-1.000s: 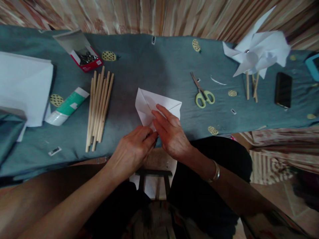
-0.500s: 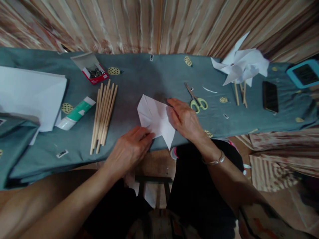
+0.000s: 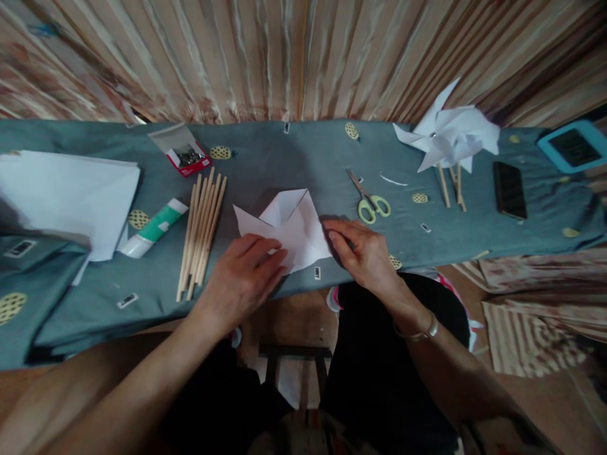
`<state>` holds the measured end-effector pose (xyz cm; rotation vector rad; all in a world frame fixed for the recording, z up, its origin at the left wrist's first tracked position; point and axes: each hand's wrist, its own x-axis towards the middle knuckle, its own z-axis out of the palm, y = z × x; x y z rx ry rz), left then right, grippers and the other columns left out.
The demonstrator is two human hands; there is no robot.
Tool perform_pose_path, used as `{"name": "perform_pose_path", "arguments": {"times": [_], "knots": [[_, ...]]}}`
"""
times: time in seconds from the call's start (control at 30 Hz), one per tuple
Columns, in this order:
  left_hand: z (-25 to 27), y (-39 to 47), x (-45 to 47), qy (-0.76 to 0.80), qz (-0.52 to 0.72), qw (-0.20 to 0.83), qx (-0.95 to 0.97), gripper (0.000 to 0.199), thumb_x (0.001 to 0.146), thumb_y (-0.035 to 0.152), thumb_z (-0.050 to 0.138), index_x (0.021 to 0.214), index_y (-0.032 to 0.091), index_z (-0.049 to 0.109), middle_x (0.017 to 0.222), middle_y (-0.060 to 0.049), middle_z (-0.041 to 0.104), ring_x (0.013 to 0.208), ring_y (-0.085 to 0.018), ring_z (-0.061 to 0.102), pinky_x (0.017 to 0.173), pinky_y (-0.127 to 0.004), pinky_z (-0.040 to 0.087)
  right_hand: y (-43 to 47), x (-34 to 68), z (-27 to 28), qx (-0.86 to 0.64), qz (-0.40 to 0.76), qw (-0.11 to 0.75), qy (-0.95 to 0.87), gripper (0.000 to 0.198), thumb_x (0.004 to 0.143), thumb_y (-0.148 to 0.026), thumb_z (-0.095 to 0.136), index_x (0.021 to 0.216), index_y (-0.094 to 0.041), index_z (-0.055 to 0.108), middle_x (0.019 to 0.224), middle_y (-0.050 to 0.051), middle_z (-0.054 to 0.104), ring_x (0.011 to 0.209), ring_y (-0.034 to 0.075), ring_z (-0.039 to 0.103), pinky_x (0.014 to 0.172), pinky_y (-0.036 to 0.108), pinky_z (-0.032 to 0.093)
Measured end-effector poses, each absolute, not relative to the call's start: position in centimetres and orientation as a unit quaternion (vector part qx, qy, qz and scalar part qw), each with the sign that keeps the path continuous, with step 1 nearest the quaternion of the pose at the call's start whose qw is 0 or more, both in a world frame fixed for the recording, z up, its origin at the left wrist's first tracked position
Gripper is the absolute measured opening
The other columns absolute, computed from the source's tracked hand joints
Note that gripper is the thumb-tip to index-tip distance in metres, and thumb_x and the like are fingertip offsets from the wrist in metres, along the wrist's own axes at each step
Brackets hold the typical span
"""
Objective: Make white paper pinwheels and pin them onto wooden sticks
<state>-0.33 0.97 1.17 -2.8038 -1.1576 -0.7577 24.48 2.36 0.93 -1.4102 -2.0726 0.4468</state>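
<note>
A: Where does the paper lie?

B: By the near edge of the surface, about midway along, between the sticks and the scissors. It is folded, with a pointed flap on its left and a creased part facing the far edge.

A: And the hands?

B: The left hand lies over the paper's near-left part, fingers loosely curled, thumb close below them. The right hand is at the paper's right side, forefinger and thumb a narrow gap apart. The picture is dim and soft there, so whether either hand truly pinches the paper cannot be told.

A: How should it handle?

B: Very light, most likely: fairly stiff along the creases, limp in the loose flaps. With so little weight it would probably slide across the surface at a nudge, so one hand does well to steady it.

A: Where is the best hold?

B: Flat fingers across the layered middle, or thumb and forefinger on a folded edge. The pointed flap looks the weakest spot; a tug there could bend or tear it, and a careless press could leave a stray crease.
</note>
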Motion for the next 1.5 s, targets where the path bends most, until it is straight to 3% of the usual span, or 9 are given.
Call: {"name": "perform_pose_path", "arguments": {"times": [0.2, 0.57, 0.77, 0.9, 1.07, 1.17, 1.33, 1.5], "knots": [[0.8, -0.2, 2.1, -0.377, -0.153, -0.027, -0.913, 0.011, 0.094, 0.019, 0.055, 0.092, 0.014, 0.065, 0.093, -0.010, 0.067, 0.083, -0.022, 0.060, 0.072, -0.035, 0.055, 2.4, 24.5, 0.5, -0.473, 0.188, 0.267, -0.818, 0.037, 0.094, -0.013, 0.041, 0.116, -0.016, 0.070, 0.119, 0.011, 0.073, 0.113, 0.022, 0.067, 0.100, 0.047, 0.052], [1.4, -0.3, 2.0, -0.368, -0.119, -0.033, -0.922, 0.008, 0.090, 0.010, 0.057, 0.090, 0.011, 0.066, 0.088, -0.009, 0.066, 0.078, -0.024, 0.059, 0.063, -0.035, 0.054, 2.6, 25.5, 0.5, -0.455, 0.263, 0.267, -0.808, 0.042, 0.086, -0.005, 0.042, 0.115, -0.019, 0.070, 0.119, 0.008, 0.072, 0.117, 0.020, 0.065, 0.103, 0.045, 0.052], [1.4, -0.5, 1.7, -0.371, -0.119, -0.037, -0.920, 0.010, 0.090, 0.009, 0.056, 0.088, 0.011, 0.066, 0.085, -0.008, 0.066, 0.077, -0.023, 0.061, 0.064, -0.034, 0.054, 2.4, 26.0, 1.2, -0.443, 0.345, 0.224, -0.797, 0.052, 0.080, -0.003, 0.050, 0.124, -0.026, 0.065, 0.140, 0.007, 0.060, 0.135, 0.021, 0.052, 0.114, 0.046, 0.042], [1.3, -0.6, 1.3, -0.375, -0.127, -0.045, -0.917, 0.012, 0.091, 0.009, 0.054, 0.087, 0.012, 0.065, 0.084, -0.007, 0.066, 0.078, -0.023, 0.062, 0.065, -0.035, 0.055, 1.6, 24.9, 1.3, -0.436, 0.318, 0.187, -0.821, 0.041, 0.082, -0.013, 0.063, 0.123, -0.019, 0.066, 0.148, 0.013, 0.051, 0.138, 0.027, 0.046, 0.114, 0.050, 0.040], [1.3, -0.7, 1.2, -0.376, -0.126, -0.045, -0.917, 0.013, 0.092, 0.009, 0.054, 0.087, 0.012, 0.066, 0.085, -0.008, 0.067, 0.080, -0.023, 0.062, 0.068, -0.034, 0.055, 1.0, 24.0, 1.0, -0.424, 0.228, 0.169, -0.860, 0.035, 0.087, -0.014, 0.058, 0.120, -0.014, 0.067, 0.147, 0.017, 0.051, 0.137, 0.030, 0.046, 0.113, 0.053, 0.041], [1.4, -0.7, 1.6, -0.378, -0.124, -0.040, -0.916, 0.014, 0.093, 0.011, 0.053, 0.093, 0.012, 0.067, 0.090, -0.009, 0.069, 0.081, -0.024, 0.062, 0.068, -0.035, 0.056, 0.9, 24.0, 0.8, -0.421, 0.209, 0.172, -0.865, 0.034, 0.089, -0.015, 0.056, 0.122, -0.014, 0.065, 0.147, 0.017, 0.051, 0.136, 0.029, 0.047, 0.112, 0.054, 0.042], [1.0, -0.5, 2.3, -0.372, -0.125, -0.017, -0.920, 0.024, 0.094, 0.013, 0.051, 0.115, 0.007, 0.063, 0.117, -0.014, 0.068, 0.091, -0.026, 0.061, 0.076, -0.039, 0.057, 0.8, 24.0, 0.7, -0.414, 0.189, 0.178, -0.872, 0.034, 0.092, -0.018, 0.053, 0.123, -0.013, 0.063, 0.145, 0.018, 0.051, 0.134, 0.029, 0.048, 0.111, 0.053, 0.043], [0.6, -0.3, 2.7, -0.357, -0.098, -0.033, -0.928, 0.034, 0.092, 0.013, 0.053, 0.123, 0.003, 0.060, 0.125, -0.016, 0.065, 0.095, -0.029, 0.060, 0.081, -0.041, 0.056, 0.8, 23.7, 0.6, -0.419, 0.154, 0.159, -0.880, 0.036, 0.090, -0.017, 0.052, 0.124, -0.013, 0.062, 0.145, 0.017, 0.051, 0.134, 0.031, 0.047, 0.111, 0.054, 0.044]]}}
